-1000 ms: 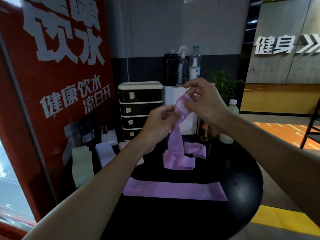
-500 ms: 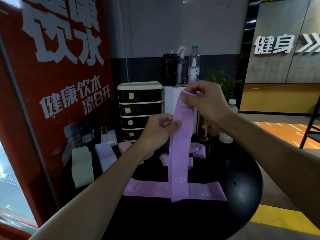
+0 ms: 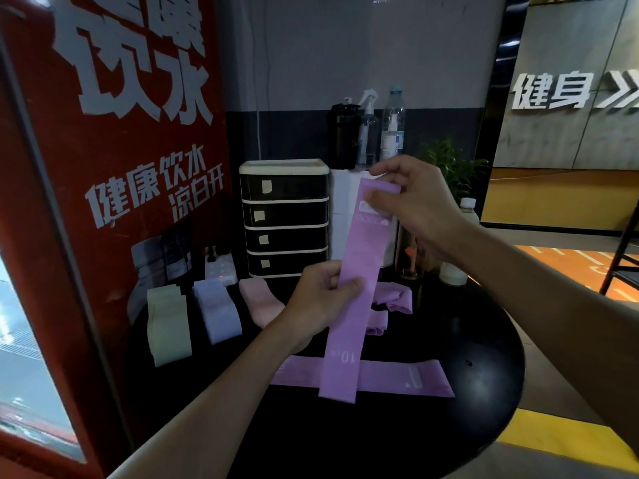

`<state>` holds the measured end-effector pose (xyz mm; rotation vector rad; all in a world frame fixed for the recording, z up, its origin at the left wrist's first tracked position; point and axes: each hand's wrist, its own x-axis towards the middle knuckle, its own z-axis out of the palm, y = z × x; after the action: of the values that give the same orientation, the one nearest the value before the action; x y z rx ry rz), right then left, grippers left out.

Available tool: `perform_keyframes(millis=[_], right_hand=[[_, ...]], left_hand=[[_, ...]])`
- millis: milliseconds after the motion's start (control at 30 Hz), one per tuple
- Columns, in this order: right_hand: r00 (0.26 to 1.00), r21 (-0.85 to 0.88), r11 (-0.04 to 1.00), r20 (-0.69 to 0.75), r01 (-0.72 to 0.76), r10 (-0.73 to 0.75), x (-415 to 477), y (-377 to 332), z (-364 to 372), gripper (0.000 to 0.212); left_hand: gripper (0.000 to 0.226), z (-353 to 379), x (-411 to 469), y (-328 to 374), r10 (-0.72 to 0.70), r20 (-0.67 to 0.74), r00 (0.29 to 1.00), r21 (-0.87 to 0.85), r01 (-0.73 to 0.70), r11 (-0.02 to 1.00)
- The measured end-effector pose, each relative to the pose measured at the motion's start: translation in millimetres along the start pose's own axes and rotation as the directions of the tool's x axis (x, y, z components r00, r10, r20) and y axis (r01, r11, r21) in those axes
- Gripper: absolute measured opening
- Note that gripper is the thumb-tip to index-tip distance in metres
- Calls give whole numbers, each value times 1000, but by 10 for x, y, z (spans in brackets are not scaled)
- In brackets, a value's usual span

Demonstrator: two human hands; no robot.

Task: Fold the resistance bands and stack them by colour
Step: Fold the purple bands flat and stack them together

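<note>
Since a second ago we have drawn the purple band [image 3: 359, 288] up out of the loose heap [image 3: 394, 299] at the far side of the table [image 3: 477, 426], where its lower half was bunched; now it hangs straight and flat, and only the crumpled purple pieces are left back there. Our right hand [image 3: 411, 202] has risen a little and pinches the top end between thumb and fingertips, while our left hand [image 3: 321, 299] has dropped to about mid-length, thumb pressed on the front face and curled fingers behind it. We judge this two-point hold is meant to take out the twists and find the halfway mark, so the top can be brought down on the bottom for a clean fold. The lower end hangs in front of a second purple band [image 3: 408, 376], which lies stretched flat across the middle of the table toward its near edge; we cannot tell whether the two touch. That flat one has not shifted, and it looks laid out ready for its own fold. Along the left edge three folded piles stand side by side, unchanged: a pale green pile [image 3: 167, 323], a whitish-lilac pile [image 3: 218, 311] and a pink pile [image 3: 259, 302], each a single colour, near a drawer unit [image 3: 285, 219] at the far edge. No purple pile shows yet, so we take the purple bands to be the last colour left to fold.
</note>
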<state>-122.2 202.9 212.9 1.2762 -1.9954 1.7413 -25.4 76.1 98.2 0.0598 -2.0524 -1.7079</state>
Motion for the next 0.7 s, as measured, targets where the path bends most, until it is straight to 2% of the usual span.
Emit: perform_keyframes(millis=[100, 233, 367, 567, 700], right_hand=[[999, -31, 999, 9, -33, 33, -13, 20, -8, 30], [996, -6, 998, -54, -69, 68, -13, 28, -37, 22], [989, -12, 994, -102, -112, 111, -45, 91, -95, 18], [970, -28, 985, -182, -170, 162, -171, 316, -237, 24], [937, -4, 969, -254, -248, 239, -306, 494, -352, 31]], left_hand=[[16, -11, -46, -60, -22, 13, 1000, -27, 22, 999], [21, -51, -106, -158, -66, 80, 995, -44, 70, 997], [13, -124, -201, -285, -101, 105, 989, 2, 101, 995], [14, -357, -359, -389, -227, 136, 964, 120, 212, 970], [16, -572, -468, -439, -303, 125, 945, 79, 295, 952]])
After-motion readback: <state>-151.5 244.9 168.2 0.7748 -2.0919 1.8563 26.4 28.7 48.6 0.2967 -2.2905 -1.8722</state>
